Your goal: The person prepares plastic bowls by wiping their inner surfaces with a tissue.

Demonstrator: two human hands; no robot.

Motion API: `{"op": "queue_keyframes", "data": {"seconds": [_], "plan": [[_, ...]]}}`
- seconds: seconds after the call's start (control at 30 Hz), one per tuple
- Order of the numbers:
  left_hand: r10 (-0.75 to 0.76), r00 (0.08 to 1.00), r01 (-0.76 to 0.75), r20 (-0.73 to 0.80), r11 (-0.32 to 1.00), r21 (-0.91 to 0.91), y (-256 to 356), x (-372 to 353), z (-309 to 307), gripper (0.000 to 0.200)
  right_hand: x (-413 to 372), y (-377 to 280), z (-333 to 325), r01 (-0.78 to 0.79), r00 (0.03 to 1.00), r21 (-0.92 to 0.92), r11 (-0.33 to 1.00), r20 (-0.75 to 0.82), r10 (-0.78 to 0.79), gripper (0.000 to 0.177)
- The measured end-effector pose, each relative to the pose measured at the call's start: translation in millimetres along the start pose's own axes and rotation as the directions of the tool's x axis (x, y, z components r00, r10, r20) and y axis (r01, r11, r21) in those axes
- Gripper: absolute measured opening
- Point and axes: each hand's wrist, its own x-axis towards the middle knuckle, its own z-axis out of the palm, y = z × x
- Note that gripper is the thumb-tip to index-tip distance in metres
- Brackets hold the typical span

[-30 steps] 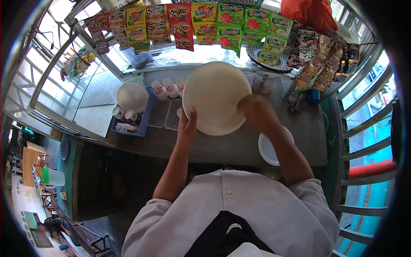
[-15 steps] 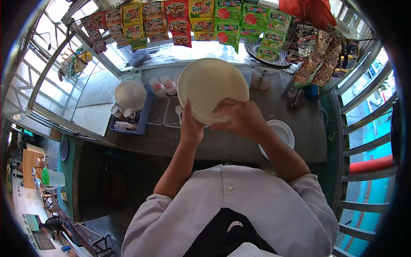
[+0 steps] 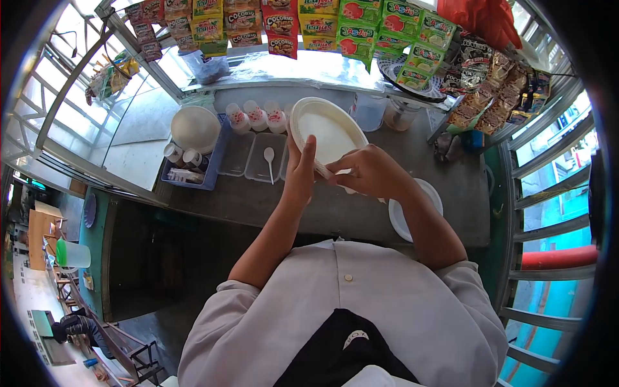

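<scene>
Above the grey counter (image 3: 296, 216), a stack of white paper plates (image 3: 327, 132) is tilted between my hands. My left hand (image 3: 301, 169) grips its left side, with the thumb over the rim. The fingers of my right hand (image 3: 367, 169) are pinched at the lower right edge of the stack. A separate white plate (image 3: 412, 226) lies on the counter, partly hidden behind my right forearm. Left of my hands, a white spoon (image 3: 269, 164) rests on clear plastic containers (image 3: 259, 169).
A blue basket (image 3: 211, 175) holds cups and a round white item. Printed cups (image 3: 256, 117) and a clear tub (image 3: 369, 111) stand along the back. Drink sachets (image 3: 279, 29) hang above. A person (image 3: 84, 327) is at the far lower left.
The plate stack has tilted and moved slightly right and down. My right hand has closed onto its edge. More of the containers and the spoon now shows.
</scene>
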Motion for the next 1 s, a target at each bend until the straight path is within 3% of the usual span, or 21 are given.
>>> {"op": "queue_keyframes", "data": {"seconds": [0.03, 0.1, 0.53, 0.73, 0.8, 0.93, 1.0], "plan": [[0.0, 1.0, 0.0, -0.002, 1.0, 0.0, 2, -1, 1, 0.068, 0, 3, 1, 0.001, 1.0, 0.0, 1.0, 0.002, -0.001, 0.024], [-0.086, 0.996, 0.086, 0.009, 0.995, -0.053, 6, -3, 4, 0.067, 1, 10, 4, 0.141, 0.986, -0.029, 0.99, -0.086, -0.143, 0.024], [-0.131, 0.991, 0.131, -0.013, 0.99, -0.046, -2, -3, 2, 0.068, 2, 11, 8, 0.22, 0.972, -0.104, 0.97, -0.061, -0.227, 0.016], [-0.054, 0.996, 0.051, -0.068, 0.997, -0.051, 1, -5, 5, 0.079, 5, 18, 14, 0.277, 0.95, -0.156, 0.948, -0.101, -0.294, 0.012], [-0.056, 0.993, 0.051, -0.099, 0.997, -0.051, 2, -6, 6, 0.081, 5, 18, 11, 0.274, 0.957, -0.214, 0.938, -0.036, -0.288, 0.021], [-0.035, 0.995, 0.032, -0.091, 0.999, -0.039, -10, -1, 1, 0.077, 3, 14, 9, 0.269, 0.96, -0.202, 0.942, -0.019, -0.278, 0.02], [0.148, 0.988, -0.147, -0.033, 0.988, 0.047, -24, 4, -5, 0.072, 3, 8, 8, 0.217, 0.976, -0.204, 0.955, 0.03, -0.215, 0.021]]}}
